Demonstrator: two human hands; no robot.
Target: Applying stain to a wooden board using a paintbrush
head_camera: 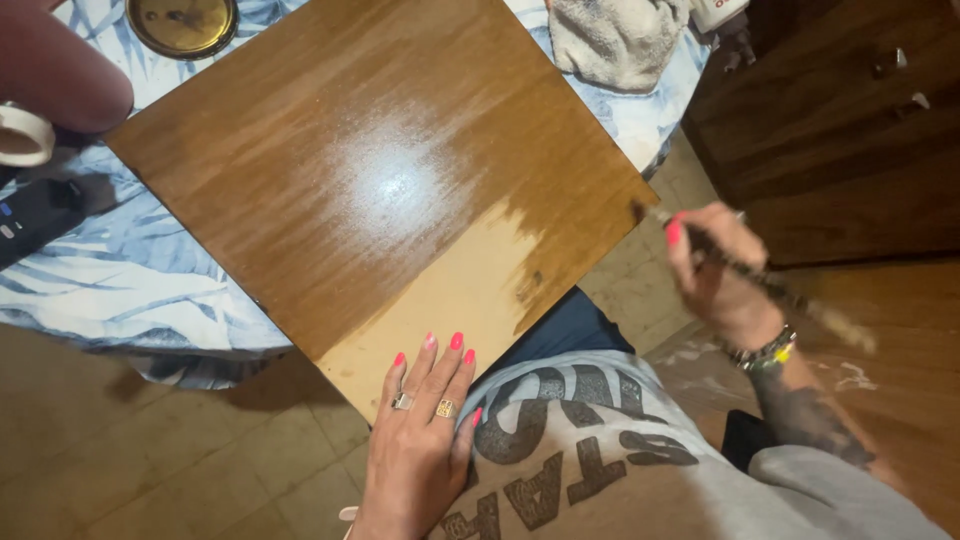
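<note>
A square wooden board (330,150) lies tilted across a table, most of it dark and glossy with wet stain, one pale unstained patch (450,300) at its near corner. My left hand (420,440), with pink nails and rings, rests flat with its fingertips on that pale corner. My right hand (720,275) grips a paintbrush (760,285) with a spattered handle; its bristle tip touches the board's right edge. The brush is blurred.
A blue-and-white leaf-patterned cloth (120,280) covers the table. A round brass dish (182,22) sits top left, a grey rag (615,40) top right, a tape roll (22,135) and a dark device (35,215) at left. Dark wooden furniture (840,130) stands right.
</note>
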